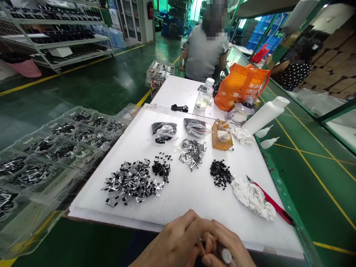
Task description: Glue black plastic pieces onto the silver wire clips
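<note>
Both my hands meet at the near edge of a white foam board (194, 193). My left hand (175, 241) has its fingers curled and pressed against the right hand; what it pinches is hidden. My right hand (225, 246) is closed round a small grey-tipped tool (225, 255). Ahead of them lie a large pile of silver and black metal parts (130, 181), a small heap of black pieces (161, 168), a cluster of wire clips (193, 152) and another heap of black pieces (220, 172).
A red-handled knife (271, 202) and a crumpled white cloth (251, 198) lie at the right. Two plastic bags (164, 131), a small cardboard box (221, 135), a white bottle (265, 115), an orange bag (240, 87) sit farther back. Clear trays (41, 159) of parts stand left. A person (207, 48) sits beyond.
</note>
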A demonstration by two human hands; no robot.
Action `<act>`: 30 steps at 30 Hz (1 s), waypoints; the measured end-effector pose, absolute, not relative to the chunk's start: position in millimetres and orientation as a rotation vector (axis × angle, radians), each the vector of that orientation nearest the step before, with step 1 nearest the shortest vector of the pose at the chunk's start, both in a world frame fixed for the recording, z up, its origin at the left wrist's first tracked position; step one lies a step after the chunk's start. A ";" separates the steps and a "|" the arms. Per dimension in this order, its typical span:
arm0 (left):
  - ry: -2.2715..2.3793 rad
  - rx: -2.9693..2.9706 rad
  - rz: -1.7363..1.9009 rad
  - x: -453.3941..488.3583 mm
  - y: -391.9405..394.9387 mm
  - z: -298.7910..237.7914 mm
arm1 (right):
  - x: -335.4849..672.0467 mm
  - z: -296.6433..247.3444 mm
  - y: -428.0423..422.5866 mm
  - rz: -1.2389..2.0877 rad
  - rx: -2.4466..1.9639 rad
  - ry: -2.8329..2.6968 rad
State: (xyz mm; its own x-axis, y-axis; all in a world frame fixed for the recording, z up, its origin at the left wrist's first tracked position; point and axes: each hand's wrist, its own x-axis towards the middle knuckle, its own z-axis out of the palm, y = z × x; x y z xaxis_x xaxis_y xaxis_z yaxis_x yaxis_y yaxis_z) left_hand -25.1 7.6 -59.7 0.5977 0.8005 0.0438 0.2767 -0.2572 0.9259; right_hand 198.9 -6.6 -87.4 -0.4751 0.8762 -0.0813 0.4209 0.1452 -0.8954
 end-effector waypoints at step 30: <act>1.483 2.573 -0.048 -44.5 177.7 -36.0 | 271.4 -110.8 -4.6 0.858 -1.521 -0.559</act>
State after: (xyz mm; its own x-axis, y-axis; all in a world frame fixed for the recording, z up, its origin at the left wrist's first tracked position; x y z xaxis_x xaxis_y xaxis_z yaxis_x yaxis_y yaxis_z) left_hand -44.5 177.7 -36.0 0.5047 0.8558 -0.1135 0.8614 -0.4904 0.1321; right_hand 271.4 -4.6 -110.8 0.6068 0.7707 -0.1945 -0.1334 -0.1425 -0.9808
